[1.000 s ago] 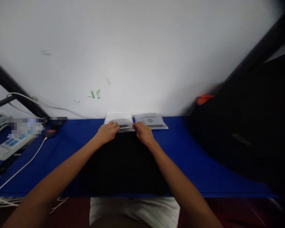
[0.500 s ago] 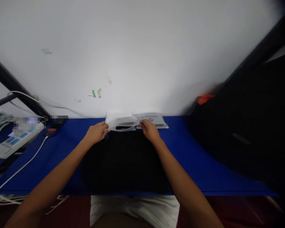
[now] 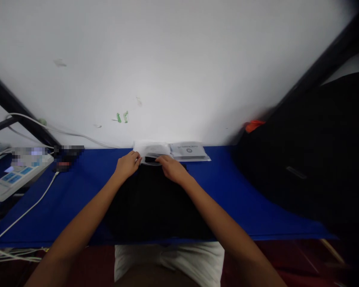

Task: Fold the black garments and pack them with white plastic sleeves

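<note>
A frosted white plastic bag lies at the back of the blue table, its open mouth toward me. Something flat and black shows inside that mouth. My left hand pinches the bag's near left corner. At the right side of the opening is my right hand, its fingers closed together with the tips at the black item; what they grip is partly hidden. In front of both hands lies a large piece of black fabric. A second frosted bag with printed lettering rests just right of the first.
A white power strip with cables stands on the left, near a pixelated dark object. A big black bulk fills the right side, with an orange patch. Behind the blue table rises a white wall.
My right hand has moved left from the bag's right corner to the black item in its mouth. My left hand has shifted slightly right, still on the bag.
</note>
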### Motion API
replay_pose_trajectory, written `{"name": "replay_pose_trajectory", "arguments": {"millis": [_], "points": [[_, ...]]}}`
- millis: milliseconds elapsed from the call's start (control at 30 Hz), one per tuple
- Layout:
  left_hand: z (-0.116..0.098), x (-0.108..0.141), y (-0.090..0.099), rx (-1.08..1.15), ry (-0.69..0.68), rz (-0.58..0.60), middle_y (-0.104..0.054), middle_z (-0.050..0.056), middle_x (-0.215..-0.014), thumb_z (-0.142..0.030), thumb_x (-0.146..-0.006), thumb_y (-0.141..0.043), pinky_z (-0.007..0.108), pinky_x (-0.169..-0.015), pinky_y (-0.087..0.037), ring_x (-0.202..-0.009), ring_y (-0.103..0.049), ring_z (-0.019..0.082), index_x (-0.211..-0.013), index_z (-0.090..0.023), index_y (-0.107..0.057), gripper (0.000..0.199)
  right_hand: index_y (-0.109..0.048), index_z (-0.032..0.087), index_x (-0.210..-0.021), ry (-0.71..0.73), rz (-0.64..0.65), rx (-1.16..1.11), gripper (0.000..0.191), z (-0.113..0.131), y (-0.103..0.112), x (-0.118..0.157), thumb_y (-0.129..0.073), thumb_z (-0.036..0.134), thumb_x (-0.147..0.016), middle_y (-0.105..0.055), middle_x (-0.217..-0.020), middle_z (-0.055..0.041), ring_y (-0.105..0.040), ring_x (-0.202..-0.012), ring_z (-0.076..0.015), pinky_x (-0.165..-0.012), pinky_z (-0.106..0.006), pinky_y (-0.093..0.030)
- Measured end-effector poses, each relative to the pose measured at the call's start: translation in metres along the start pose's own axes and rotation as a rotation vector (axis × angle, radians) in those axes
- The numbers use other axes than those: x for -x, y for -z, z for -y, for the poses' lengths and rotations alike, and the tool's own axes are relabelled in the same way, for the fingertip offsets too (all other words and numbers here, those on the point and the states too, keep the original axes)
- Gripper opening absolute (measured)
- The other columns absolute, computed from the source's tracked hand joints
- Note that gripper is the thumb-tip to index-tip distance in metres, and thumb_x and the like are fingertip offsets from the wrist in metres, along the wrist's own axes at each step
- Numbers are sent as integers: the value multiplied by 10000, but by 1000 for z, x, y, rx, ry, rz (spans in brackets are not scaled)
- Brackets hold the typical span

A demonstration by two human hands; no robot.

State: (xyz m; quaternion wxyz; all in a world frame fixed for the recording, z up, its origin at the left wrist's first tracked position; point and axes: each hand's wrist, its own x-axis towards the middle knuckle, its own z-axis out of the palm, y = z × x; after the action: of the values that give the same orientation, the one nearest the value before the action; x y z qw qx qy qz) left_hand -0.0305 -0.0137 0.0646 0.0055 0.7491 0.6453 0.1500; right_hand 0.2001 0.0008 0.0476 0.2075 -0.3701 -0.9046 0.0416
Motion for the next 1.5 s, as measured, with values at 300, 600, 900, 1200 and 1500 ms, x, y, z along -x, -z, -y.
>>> {"name": "replay_pose_trajectory", "arguments": {"millis": [300, 600, 900, 1200, 1500], "points": [[-2, -10, -1, 42, -22, -38, -645, 82, -1021, -289, -970, -473, 280, -694, -442, -862, -638, 200, -969, -189, -602, 164, -472, 61, -1334, 86, 102, 266, 429, 1, -28, -59, -435, 42, -906, -563, -1303, -211, -526, -1218, -281, -1013, -419, -409], [14, -25, -8, 140, -62, -80, -642, 68, -914, -158, -884, -572, 307, -808, -483, -887, -622, 191, -896, -162, -612, 42, -601, 112, -1083, 97, 98, 323, 266, 21, -3, -63, -439, 58, -879, -662, -1052, -179, -584, -995, -287, -862, -413, -447], [22, -19, -2, 109, -46, -13, -646, 89, -937, -203, -840, -649, 348, -832, -484, -930, -608, 233, -881, -156, -651, 62, -539, 168, -1230, 436, -178, -33, 385, 43, 41, 42, -465, 202, -854, -622, -1232, -152, -530, -1159, -285, -1038, -509, -391], [-66, 51, 13, 638, -516, 378, -420, 154, -1482, -530, -671, -816, 488, -1102, -379, -1342, -439, 318, -1474, -237, -327, 985, -515, 160, -1320, 484, -195, -65, 387, 38, 22, 98, -402, 253, -961, -635, -1239, -160, -529, -1240, -268, -1043, -511, -434], [-53, 75, 23, 647, -405, 294, -498, 119, -1382, -439, -752, -774, 444, -1087, -422, -1265, -513, 275, -1411, -261, -400, 778, -457, 162, -1369, 305, -118, -131, 592, 29, 24, 104, -435, 4, -799, -622, -1154, -153, -582, -1056, -248, -863, -433, -535]]}}
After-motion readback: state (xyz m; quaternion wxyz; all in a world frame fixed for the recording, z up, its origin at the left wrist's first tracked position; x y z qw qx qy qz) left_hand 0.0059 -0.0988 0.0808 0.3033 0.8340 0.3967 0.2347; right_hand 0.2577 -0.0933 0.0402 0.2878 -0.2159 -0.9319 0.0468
